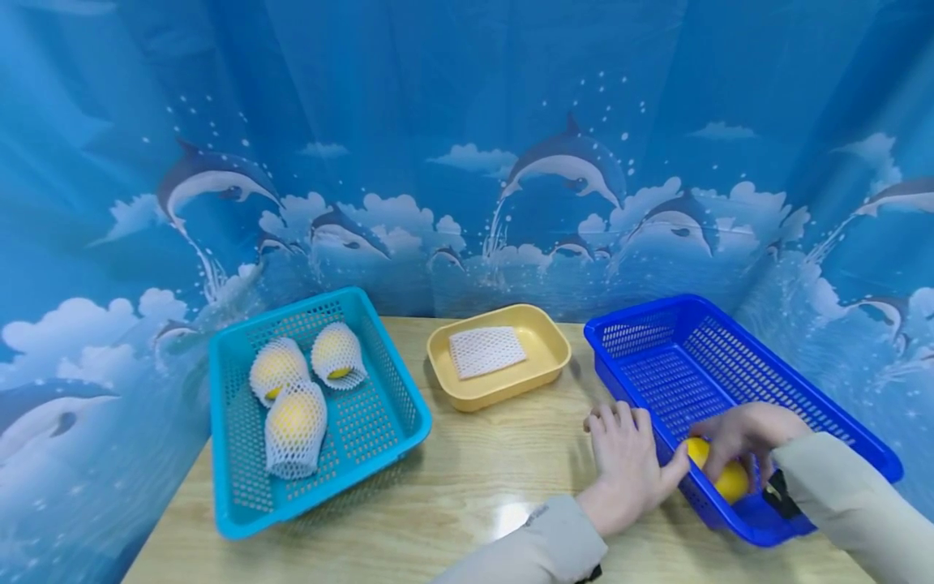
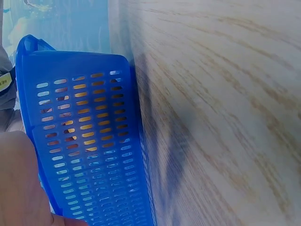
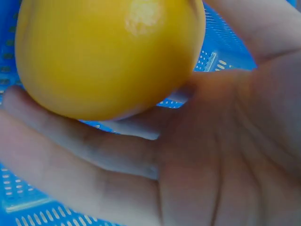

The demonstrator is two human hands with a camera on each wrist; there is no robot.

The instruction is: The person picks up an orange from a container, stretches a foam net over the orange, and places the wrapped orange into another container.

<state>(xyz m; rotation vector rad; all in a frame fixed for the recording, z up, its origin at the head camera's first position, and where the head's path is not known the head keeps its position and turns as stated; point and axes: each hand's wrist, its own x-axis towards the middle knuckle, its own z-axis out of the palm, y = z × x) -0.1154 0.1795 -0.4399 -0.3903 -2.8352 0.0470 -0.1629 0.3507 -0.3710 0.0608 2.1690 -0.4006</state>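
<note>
In the head view a yellow fruit lies in the near end of the dark blue basket. My right hand reaches in from above and grips it. The right wrist view shows the smooth yellow-orange fruit close up, with the fingers curled beneath and around it. My left hand rests at the left rim of the same basket, fingers extended and thumb at the edge. Through the basket's slots in the left wrist view, yellow patches show. Whether the basket holds one fruit or two I cannot tell.
On the left stands a turquoise basket with three yellow fruits in white foam nets. Between the baskets, a yellow tray holds a flat white foam net. A dolphin-print curtain hangs behind the wooden table.
</note>
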